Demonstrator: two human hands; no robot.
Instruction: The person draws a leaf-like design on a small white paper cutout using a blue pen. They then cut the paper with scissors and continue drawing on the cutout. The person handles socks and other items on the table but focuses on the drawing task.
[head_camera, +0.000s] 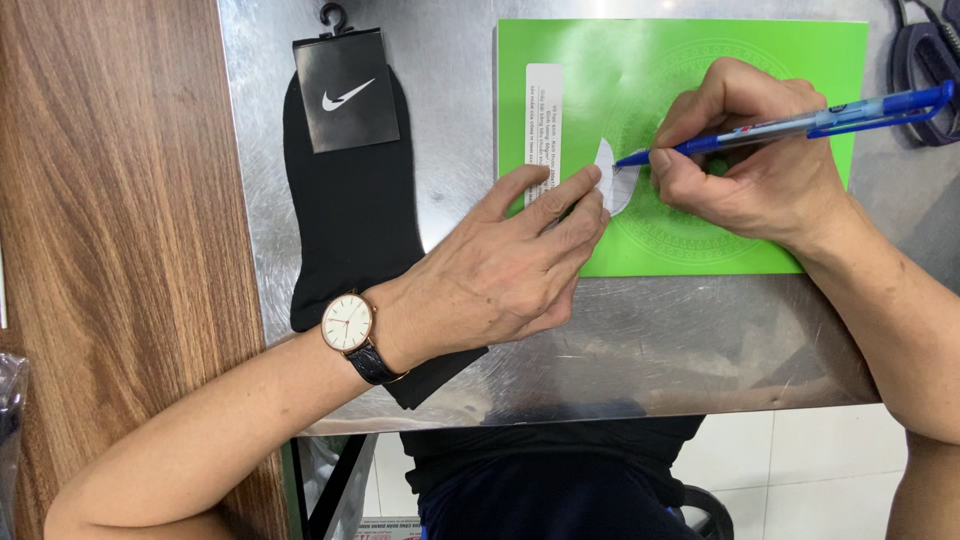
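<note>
Green folder (700, 60) pinned by flat left hand (510, 270); right hand (750, 160) grips blue pen (800, 122).

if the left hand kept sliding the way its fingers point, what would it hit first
The left hand points up and to the right across the green folder. Its fingertips already press the small white label, so next would likely come the blue pen tip and the right hand just beyond.

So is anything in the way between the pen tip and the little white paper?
No, nothing visible. The right hand holds the blue pen with its tip right at the white paper on the green folder. The left hand only presses the paper's left edge.
</note>
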